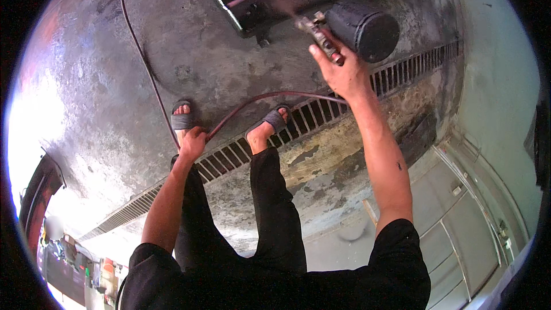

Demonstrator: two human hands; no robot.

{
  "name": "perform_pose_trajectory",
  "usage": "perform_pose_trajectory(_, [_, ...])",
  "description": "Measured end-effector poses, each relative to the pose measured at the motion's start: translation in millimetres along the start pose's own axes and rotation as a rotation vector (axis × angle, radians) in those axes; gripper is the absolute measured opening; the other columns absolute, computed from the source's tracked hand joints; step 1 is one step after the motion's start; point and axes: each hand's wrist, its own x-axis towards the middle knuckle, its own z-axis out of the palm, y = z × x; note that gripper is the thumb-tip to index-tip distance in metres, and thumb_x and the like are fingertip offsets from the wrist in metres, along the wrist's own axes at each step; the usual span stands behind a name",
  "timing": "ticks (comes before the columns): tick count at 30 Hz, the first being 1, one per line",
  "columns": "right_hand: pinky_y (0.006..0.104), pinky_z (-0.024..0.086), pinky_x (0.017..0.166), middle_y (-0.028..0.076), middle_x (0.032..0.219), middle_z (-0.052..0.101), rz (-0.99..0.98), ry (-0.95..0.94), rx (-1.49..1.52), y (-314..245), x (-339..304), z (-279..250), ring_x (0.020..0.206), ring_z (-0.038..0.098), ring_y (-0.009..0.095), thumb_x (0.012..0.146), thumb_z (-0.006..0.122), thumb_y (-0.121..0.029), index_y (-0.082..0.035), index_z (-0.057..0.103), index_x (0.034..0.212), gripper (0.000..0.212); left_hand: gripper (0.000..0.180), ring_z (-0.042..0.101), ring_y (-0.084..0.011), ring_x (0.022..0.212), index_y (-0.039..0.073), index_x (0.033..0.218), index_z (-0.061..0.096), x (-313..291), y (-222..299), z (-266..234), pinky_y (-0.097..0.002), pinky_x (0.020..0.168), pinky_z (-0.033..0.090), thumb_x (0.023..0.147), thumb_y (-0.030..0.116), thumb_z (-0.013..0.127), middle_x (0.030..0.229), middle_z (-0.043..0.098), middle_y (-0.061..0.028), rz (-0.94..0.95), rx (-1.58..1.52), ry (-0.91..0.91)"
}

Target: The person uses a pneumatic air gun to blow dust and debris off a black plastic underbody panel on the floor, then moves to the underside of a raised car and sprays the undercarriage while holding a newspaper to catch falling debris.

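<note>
The right hand (pixel 342 72) is raised out in front at the end of a bare forearm, its fingers closed around the grip of a small metal spray nozzle with a reddish handle (pixel 322 37), which points up and to the left toward the underside of a dark, grimy metal machine frame (pixel 252 0) at the far edge of the wet concrete floor (pixel 115 80). Just beside the nozzle, to its right and touching or nearly touching it in this view, sits a black cylindrical canister (pixel 363 27) lying on its side with its round end facing the camera. A thin dark red rubber hose (pixel 258 99) runs from the right hand in a curve down and to the left, across the floor to the left hand (pixel 191 142), which is closed around it low near the person's left foot; from there the hose continues up and away along the floor toward the far left edge. The person stands in grey open sandals (pixel 182 119) and black trousers, feet on either side of the hose, right at a long slotted metal drain grate (pixel 298 120) that crosses the floor diagonally from the lower left to the upper right. A pale painted wall (pixel 499 80) rises along the right side.
</note>
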Motion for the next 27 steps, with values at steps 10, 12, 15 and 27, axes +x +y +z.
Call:
perform_pose_trajectory(10, [0.0346,0.053,0.077,0.010,0.101,0.070,-0.383,0.025,-0.020,-42.1,-5.8,29.8,0.084,0.067,0.023,0.087,0.072,-0.037,-0.008,0.068,0.118,0.043,0.037,0.064,-0.0395,0.105,0.005,0.112,0.068,-3.4,-35.8,-32.4,-0.0428,0.092,0.049,0.083,0.025,0.054,0.104,0.068,-0.0251,-0.037,0.070,0.065])
perform_pose_trajectory(12, [0.0347,0.053,0.074,0.009,0.099,0.070,-0.398,0.072,0.027,-42.2,1.2,29.4,0.081,0.067,0.021,0.087,0.072,-0.037,-0.008,0.068,0.117,0.042,0.037,0.064,-0.0390,0.105,0.005,0.112,0.068,1.8,-41.9,-31.4,-0.0426,0.092,0.049,0.083,0.025,0.054,0.105,0.068,-0.0250,-0.024,0.040,0.058])
perform_pose_trajectory(15, [0.0356,0.053,0.073,0.009,0.096,0.070,-0.230,0.064,0.141,-38.8,16.6,25.6,0.080,0.067,0.020,0.087,0.071,-0.039,-0.010,0.069,0.116,0.041,0.034,0.064,-0.0391,0.105,0.004,0.107,0.068,9.7,-44.0,-26.1,-0.0425,0.093,0.049,0.083,0.025,0.054,0.106,0.067,-0.0251,0.080,0.126,0.064])
perform_pose_trajectory(27, [0.0365,0.051,0.083,0.010,0.101,0.072,0.080,0.126,-0.063,51.6,63.1,-42.5,0.094,0.069,0.027,0.091,0.063,-0.047,-0.018,0.062,0.128,0.047,0.030,0.061,-0.0468,0.098,-0.001,0.097,0.062,2.9,34.1,10.9,-0.0479,0.087,0.048,0.084,0.024,0.053,0.097,0.063,-0.0307,0.107,0.011,0.095])
